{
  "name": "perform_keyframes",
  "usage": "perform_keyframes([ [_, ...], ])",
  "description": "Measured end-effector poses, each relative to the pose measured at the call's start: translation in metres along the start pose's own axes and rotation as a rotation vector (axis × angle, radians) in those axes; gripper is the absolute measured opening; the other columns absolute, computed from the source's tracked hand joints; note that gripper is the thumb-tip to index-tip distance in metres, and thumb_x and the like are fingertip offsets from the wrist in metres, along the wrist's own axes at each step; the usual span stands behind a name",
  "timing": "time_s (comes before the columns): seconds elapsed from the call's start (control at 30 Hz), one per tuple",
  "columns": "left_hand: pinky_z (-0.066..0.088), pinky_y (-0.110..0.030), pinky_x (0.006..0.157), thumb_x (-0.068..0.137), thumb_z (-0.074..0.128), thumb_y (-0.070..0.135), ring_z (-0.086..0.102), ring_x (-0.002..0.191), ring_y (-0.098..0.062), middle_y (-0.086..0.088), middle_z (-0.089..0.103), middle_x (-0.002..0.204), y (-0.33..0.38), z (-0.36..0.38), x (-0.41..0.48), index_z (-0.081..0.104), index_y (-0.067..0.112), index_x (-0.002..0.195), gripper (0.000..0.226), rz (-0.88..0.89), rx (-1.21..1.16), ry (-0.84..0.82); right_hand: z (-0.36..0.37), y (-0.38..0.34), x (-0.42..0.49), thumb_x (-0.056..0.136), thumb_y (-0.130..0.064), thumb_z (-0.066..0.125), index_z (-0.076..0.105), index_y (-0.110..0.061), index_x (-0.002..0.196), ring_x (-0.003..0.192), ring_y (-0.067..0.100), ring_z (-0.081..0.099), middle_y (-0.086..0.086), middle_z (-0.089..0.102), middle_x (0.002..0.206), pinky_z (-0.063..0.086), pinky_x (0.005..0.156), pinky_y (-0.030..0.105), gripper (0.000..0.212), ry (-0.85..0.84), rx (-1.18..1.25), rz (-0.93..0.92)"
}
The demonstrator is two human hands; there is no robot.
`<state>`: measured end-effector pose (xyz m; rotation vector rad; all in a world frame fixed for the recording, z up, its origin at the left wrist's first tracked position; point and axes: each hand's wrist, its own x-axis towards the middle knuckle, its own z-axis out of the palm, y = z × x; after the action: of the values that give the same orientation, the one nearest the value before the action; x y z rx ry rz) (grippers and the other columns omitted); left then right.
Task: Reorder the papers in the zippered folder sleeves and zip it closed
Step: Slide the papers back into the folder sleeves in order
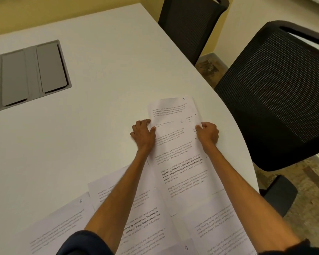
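A printed sheet marked 5 [175,144] lies on the white table [99,89], stretching away from me. My left hand [143,134] pinches its left edge with the thumb on top. My right hand [208,133] pinches its right edge. More printed sheets spread out near me: one marked 6 [63,221] at the left, one [122,196] under my left forearm, one marked 9 [173,243] at the bottom, and another [219,227] under my right forearm. No zippered folder is in view.
A grey cable hatch with two flaps [33,74] is set into the table at the far left. Two black mesh chairs [276,92] [190,24] stand past the curved right table edge. Floor shows beneath them.
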<state>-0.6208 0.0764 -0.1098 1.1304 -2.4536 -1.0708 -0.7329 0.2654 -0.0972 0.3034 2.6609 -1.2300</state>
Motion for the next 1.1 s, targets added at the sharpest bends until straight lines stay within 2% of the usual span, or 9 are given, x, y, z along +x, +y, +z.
perform_keyframes([
  [0.2, 0.027, -0.04, 0.098, 0.085, 0.069, 0.031, 0.039, 0.123, -0.027, -0.006, 0.05, 0.128, -0.001, -0.007, -0.002, 0.047, 0.016, 0.135, 0.057, 0.002, 0.008, -0.07, -0.01, -0.013, -0.013, 0.097, -0.021, 0.059, 0.063, -0.012, 0.107, 0.093, 0.019, 0.063, 0.004, 0.068, 0.104, 0.055, 0.084, 0.037, 0.014, 0.109, 0.198, -0.169],
  [0.37, 0.026, -0.04, 0.1, 0.085, 0.07, 0.032, 0.033, 0.129, -0.028, -0.008, 0.042, 0.135, 0.007, -0.011, -0.004, 0.048, 0.017, 0.137, 0.059, 0.011, 0.103, -0.148, -0.029, -0.037, -0.023, 0.099, -0.019, 0.056, 0.061, -0.008, 0.106, 0.09, 0.008, 0.061, -0.003, 0.064, 0.097, 0.05, 0.074, 0.008, 0.014, 0.192, 0.389, -0.349],
  [0.5, 0.024, -0.04, 0.106, 0.086, 0.07, 0.036, 0.03, 0.135, -0.026, -0.008, 0.041, 0.143, 0.018, -0.014, -0.006, 0.043, 0.016, 0.142, 0.065, 0.038, 0.033, -0.18, -0.046, -0.063, -0.031, 0.1, -0.02, 0.055, 0.059, -0.006, 0.105, 0.09, -0.003, 0.063, -0.003, 0.064, 0.096, 0.053, 0.073, 0.013, 0.015, 0.284, 0.55, -0.45],
  [0.6, 0.022, -0.041, 0.114, 0.083, 0.073, 0.048, 0.026, 0.142, -0.022, -0.005, 0.036, 0.153, 0.038, -0.02, -0.008, 0.036, 0.015, 0.148, 0.082, 0.092, -0.16, -0.203, -0.061, -0.088, -0.037, 0.1, -0.022, 0.055, 0.058, -0.006, 0.103, 0.093, 0.0, 0.063, -0.004, 0.063, 0.097, 0.053, 0.073, 0.015, 0.016, 0.328, 0.634, -0.515],
  [0.77, 0.035, -0.037, 0.113, 0.081, 0.073, 0.051, 0.036, 0.14, -0.016, -0.003, 0.034, 0.156, 0.081, -0.051, -0.008, 0.026, 0.018, 0.153, 0.093, 0.057, -0.508, -0.184, -0.077, -0.113, -0.054, 0.097, -0.026, 0.059, 0.057, -0.015, 0.104, 0.1, 0.015, 0.067, 0.007, 0.067, 0.105, 0.057, 0.077, 0.022, 0.013, 0.236, 0.733, -0.51],
  [0.87, 0.035, -0.032, 0.108, 0.084, 0.072, 0.048, 0.036, 0.141, -0.017, -0.004, 0.034, 0.157, 0.093, -0.074, -0.009, 0.024, 0.017, 0.154, 0.089, 0.055, -0.568, -0.189, -0.086, -0.118, -0.066, 0.095, -0.026, 0.062, 0.059, -0.011, 0.107, 0.097, 0.016, 0.069, 0.009, 0.07, 0.104, 0.059, 0.079, 0.029, 0.019, 0.169, 0.816, -0.444],
  [0.93, 0.036, -0.031, 0.107, 0.085, 0.071, 0.047, 0.037, 0.14, -0.016, -0.003, 0.034, 0.156, 0.092, -0.088, -0.013, 0.025, 0.017, 0.154, 0.088, 0.046, -0.583, -0.207, -0.093, -0.118, -0.077, 0.095, -0.024, 0.064, 0.058, -0.006, 0.112, 0.092, 0.012, 0.07, 0.007, 0.071, 0.103, 0.059, 0.078, 0.029, 0.025, 0.071, 0.851, -0.403],
  [1.0, 0.041, -0.032, 0.107, 0.085, 0.072, 0.046, 0.046, 0.135, -0.017, -0.003, 0.043, 0.151, 0.087, -0.104, -0.019, 0.032, 0.017, 0.15, 0.082, 0.043, -0.63, -0.229, -0.097, -0.114, -0.091, 0.094, -0.025, 0.064, 0.058, -0.006, 0.114, 0.086, 0.009, 0.07, 0.005, 0.071, 0.101, 0.058, 0.074, 0.026, 0.028, -0.031, 0.829, -0.373],
  [1.1, 0.054, -0.04, 0.096, 0.086, 0.074, 0.037, 0.066, 0.109, -0.017, -0.003, 0.066, 0.125, 0.075, -0.128, -0.035, 0.057, 0.01, 0.13, 0.054, 0.071, -0.673, -0.204, -0.098, -0.104, -0.117, 0.094, -0.028, 0.064, 0.06, -0.013, 0.114, 0.083, 0.012, 0.071, 0.001, 0.072, 0.099, 0.058, 0.07, 0.027, 0.025, -0.14, 0.828, -0.289],
])
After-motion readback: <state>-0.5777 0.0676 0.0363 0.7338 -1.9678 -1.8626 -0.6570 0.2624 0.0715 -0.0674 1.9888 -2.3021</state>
